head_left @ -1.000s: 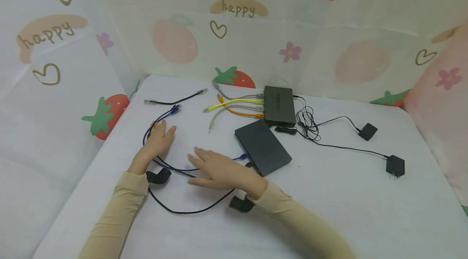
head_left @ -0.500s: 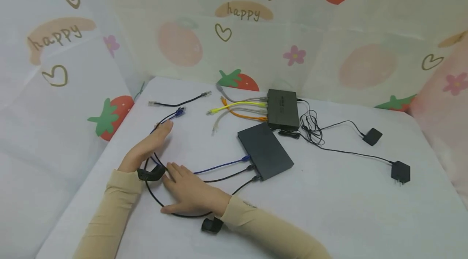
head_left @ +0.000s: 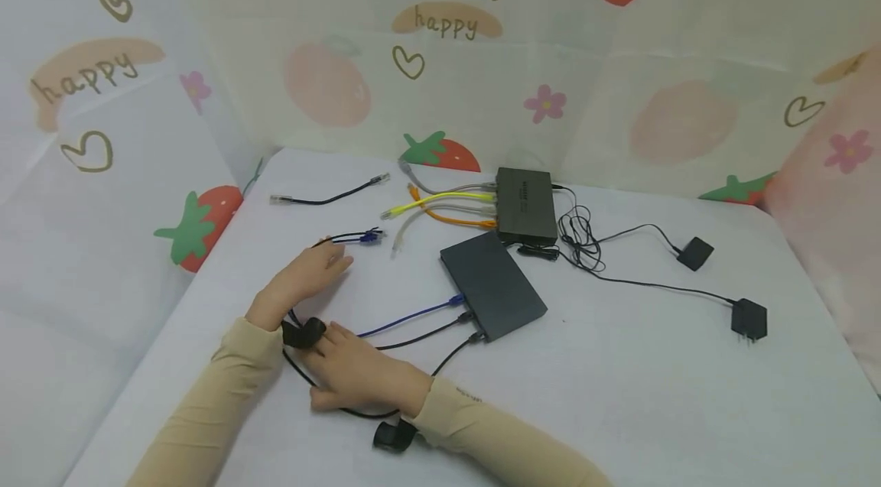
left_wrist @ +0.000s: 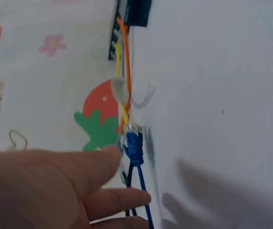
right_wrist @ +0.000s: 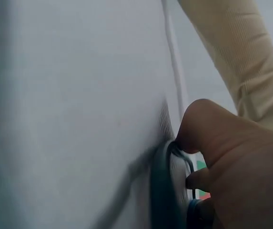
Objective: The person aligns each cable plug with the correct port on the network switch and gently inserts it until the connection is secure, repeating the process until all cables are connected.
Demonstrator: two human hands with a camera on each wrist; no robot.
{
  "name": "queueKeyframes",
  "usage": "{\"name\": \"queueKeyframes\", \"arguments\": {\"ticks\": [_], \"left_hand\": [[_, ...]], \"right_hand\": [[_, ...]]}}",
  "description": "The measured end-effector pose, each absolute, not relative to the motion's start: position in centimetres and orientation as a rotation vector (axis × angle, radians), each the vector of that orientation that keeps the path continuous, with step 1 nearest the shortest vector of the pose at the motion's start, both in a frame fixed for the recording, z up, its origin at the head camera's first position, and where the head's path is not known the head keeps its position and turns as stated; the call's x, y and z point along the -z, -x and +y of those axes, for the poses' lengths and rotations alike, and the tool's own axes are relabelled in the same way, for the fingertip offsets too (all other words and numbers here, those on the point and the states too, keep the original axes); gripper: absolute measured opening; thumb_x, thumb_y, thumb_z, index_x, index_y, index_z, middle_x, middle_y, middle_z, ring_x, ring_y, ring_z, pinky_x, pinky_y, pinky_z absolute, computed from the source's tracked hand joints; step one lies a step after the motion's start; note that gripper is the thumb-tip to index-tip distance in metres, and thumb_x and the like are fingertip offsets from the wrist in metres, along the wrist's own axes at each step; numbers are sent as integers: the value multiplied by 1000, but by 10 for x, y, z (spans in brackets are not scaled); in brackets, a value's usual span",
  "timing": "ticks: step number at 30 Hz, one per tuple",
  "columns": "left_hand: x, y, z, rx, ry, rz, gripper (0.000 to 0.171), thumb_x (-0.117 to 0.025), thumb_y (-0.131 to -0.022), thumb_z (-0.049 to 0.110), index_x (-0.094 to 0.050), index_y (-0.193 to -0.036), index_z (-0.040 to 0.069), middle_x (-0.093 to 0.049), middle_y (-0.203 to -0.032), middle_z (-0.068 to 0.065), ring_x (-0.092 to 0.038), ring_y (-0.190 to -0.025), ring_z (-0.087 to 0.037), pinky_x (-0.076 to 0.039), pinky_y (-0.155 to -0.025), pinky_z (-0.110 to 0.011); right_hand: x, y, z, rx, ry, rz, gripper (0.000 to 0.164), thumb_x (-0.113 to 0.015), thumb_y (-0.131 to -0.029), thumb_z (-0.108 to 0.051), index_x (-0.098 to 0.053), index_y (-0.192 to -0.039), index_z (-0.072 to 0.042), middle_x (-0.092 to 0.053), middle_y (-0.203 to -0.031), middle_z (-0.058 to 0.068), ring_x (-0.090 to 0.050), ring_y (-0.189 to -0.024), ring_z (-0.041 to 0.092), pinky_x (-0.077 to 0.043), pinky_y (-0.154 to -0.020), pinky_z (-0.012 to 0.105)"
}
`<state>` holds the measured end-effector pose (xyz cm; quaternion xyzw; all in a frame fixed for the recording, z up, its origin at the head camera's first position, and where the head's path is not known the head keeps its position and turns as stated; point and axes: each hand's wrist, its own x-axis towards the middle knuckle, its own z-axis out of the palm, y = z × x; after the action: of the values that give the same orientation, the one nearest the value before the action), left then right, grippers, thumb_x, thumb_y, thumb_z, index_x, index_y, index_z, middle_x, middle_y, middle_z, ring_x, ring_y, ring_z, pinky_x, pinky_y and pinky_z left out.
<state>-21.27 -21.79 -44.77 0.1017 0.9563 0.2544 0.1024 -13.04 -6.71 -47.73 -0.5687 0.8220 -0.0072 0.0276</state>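
Observation:
My left hand (head_left: 303,280) is by the bundle of blue and black network cables, its thumb and fingers fairly straight. In the left wrist view, fingers (left_wrist: 117,202) cross the cables just behind their blue plug (left_wrist: 134,147). The plugs (head_left: 372,236) point right in the head view. My right hand (head_left: 361,368) lies over the cables near the front, thumb apart from the fingers. A blurred cable (right_wrist: 164,186) passes by its thumb in the right wrist view; the other fingertips are partly hidden. The cables run to a dark flat network box (head_left: 493,284).
A second dark box (head_left: 526,206) stands behind, with yellow, orange and grey cables plugged in. A short black cable (head_left: 330,196) lies at the back left. Two power adapters (head_left: 695,252) lie to the right with tangled cords. Printed cloth surrounds the white table (head_left: 654,403).
The right hand has moved left and nearer the front edge over the cables. The left hand has shifted slightly, and the blue and black plugs have swung right and toward the front.

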Motion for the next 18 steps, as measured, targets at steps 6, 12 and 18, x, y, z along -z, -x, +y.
{"name": "queueKeyframes", "arguments": {"ticks": [6,12,18], "left_hand": [[437,219,-188,-655,-306,2917,40,-48,-97,26,-57,-120,-5,-61,-115,-22,-58,-107,-37,-44,-90,-49],[449,245,-164,-573,-455,2897,34,-42,-97,14,-58,-118,-8,-59,-115,-24,-53,-110,-36,-42,-94,-46],[463,263,-164,-518,-270,2924,42,-37,-97,10,-39,-127,-19,-34,-131,-38,-32,-124,-50,-25,-105,-54]], "right_hand": [[478,132,-65,71,1777,2532,54,-50,-86,-35,-44,-135,-12,-48,-135,5,-38,-129,21,-26,-109,32],[476,132,-64,31,1799,2584,50,-53,-84,-36,-48,-128,-14,-49,-125,1,-44,-117,15,-34,-101,30],[478,131,-64,5,1857,2609,56,-49,-85,-35,-43,-136,-12,-46,-132,3,-39,-123,18,-25,-109,31]]}}
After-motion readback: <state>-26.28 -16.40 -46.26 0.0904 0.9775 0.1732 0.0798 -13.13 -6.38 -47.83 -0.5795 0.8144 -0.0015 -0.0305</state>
